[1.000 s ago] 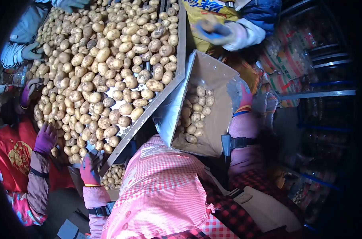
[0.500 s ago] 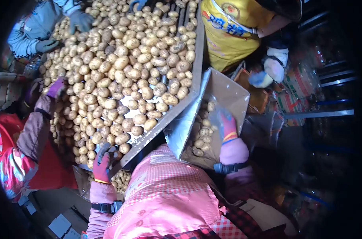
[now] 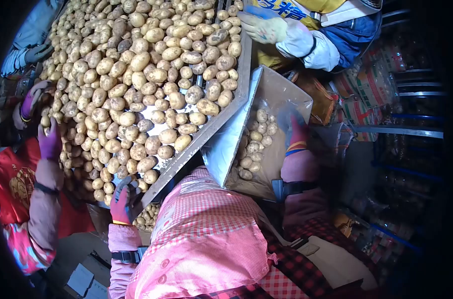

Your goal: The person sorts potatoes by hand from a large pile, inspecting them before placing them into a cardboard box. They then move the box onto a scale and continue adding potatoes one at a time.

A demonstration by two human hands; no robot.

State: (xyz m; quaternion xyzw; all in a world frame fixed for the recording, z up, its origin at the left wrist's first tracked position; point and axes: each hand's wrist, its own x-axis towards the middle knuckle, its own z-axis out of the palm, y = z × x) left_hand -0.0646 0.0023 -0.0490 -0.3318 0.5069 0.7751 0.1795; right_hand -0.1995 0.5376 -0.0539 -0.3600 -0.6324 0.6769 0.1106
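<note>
A long sorting table [image 3: 196,142] with a metal rim carries a deep layer of potatoes [image 3: 136,89]. My left hand [image 3: 121,199], in a red and grey glove, sits at the table's near corner with its fingers curled beside the nearest potatoes; whether it grips anything is hidden. My right hand [image 3: 297,130], in a red glove, holds the far wall of an open cardboard box [image 3: 281,99]. The box is tilted against the table's right side and has several potatoes [image 3: 254,144] in its bottom.
A second box of potatoes [image 3: 147,217] stands under the table's near end. A co-worker's purple-gloved hands [image 3: 50,142] reach in from the left. Another person's pale glove [image 3: 261,27] is at the top right. Stacked printed cartons [image 3: 366,89] fill the right.
My right hand has shifted from inside the box to its far wall. My left hand stays at the table corner. The co-worker at the top right brought a gloved hand back over the table.
</note>
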